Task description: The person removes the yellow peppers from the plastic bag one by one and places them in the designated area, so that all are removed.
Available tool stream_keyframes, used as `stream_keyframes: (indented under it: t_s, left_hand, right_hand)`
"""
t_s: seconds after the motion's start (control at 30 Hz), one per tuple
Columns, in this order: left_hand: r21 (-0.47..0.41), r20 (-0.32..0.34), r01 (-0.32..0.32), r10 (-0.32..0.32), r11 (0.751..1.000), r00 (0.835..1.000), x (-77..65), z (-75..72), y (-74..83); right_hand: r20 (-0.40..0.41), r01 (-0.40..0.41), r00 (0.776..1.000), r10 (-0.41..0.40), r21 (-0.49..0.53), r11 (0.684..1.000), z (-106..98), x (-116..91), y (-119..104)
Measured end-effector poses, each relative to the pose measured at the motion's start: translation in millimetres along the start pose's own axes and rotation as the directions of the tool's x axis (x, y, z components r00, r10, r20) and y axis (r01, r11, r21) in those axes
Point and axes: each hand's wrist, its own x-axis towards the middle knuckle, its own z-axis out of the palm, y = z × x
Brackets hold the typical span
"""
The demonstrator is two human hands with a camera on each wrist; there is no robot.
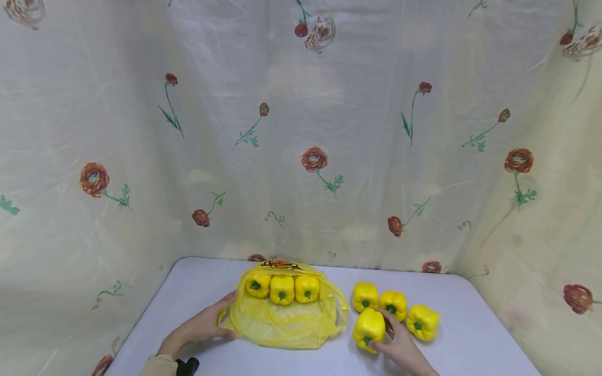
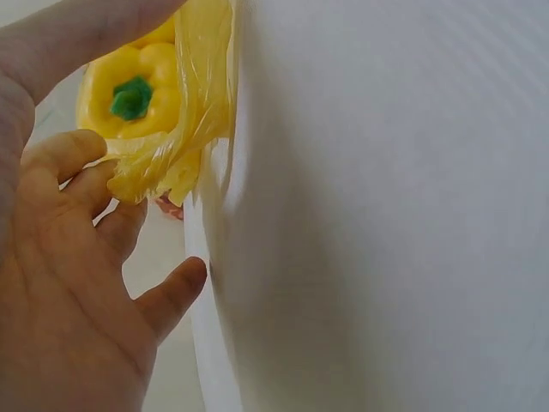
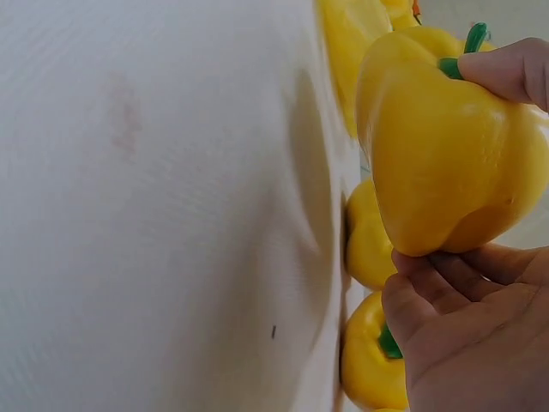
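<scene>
My right hand (image 1: 400, 347) holds a yellow bell pepper (image 1: 369, 330) between thumb and fingers. In the right wrist view the thumb lies by the green stem of this bell pepper (image 3: 455, 146), and the fingertips support its other end. A yellow plastic bag (image 1: 282, 329) lies with its mouth towards me, and three yellow bell peppers (image 1: 282, 290) sit in a row inside. At the bag's left edge is my left hand (image 1: 202, 326), thumb and fingers spread. The left wrist view shows its fingertips touching the gathered plastic (image 2: 159, 163).
Three more yellow bell peppers stand to the right on the white table (image 1: 470, 339): one at the back left (image 1: 365, 296), one in the middle (image 1: 393, 304) and one at the right (image 1: 422, 322). A flowered curtain (image 1: 282, 172) hangs behind and on both sides.
</scene>
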Motion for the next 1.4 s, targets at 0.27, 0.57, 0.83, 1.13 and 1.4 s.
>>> stream_keyframes:
  t_s: [0.27,0.57,0.83,1.13,1.4]
  left_hand:
    - [0.023,-0.002,-0.061,0.061,0.998,0.998,0.7,-0.9,-2.5]
    - [0.019,-0.013,-0.031,0.031,0.999,0.999,-0.1,-0.1,-0.4]
    - [0.044,-0.015,-0.061,0.061,0.997,0.998,1.5,0.8,-4.3]
    - [0.047,-0.004,-0.093,0.094,0.995,0.996,1.6,2.8,-8.1]
    - [0.047,-0.005,-0.084,0.084,0.995,0.996,0.1,1.6,-5.1]
  right_hand:
    - [0.024,-0.007,1.0,0.005,0.063,0.998,2,4,8]
    - [0.048,-0.035,0.998,0.031,0.09,0.995,3,5,15]
    - [0.045,-0.079,0.996,0.076,0.078,0.994,4,6,13]
    - [0.052,-0.105,0.993,0.102,0.071,0.992,5,5,14]
    - [0.068,-0.109,0.992,0.103,0.082,0.991,4,5,13]
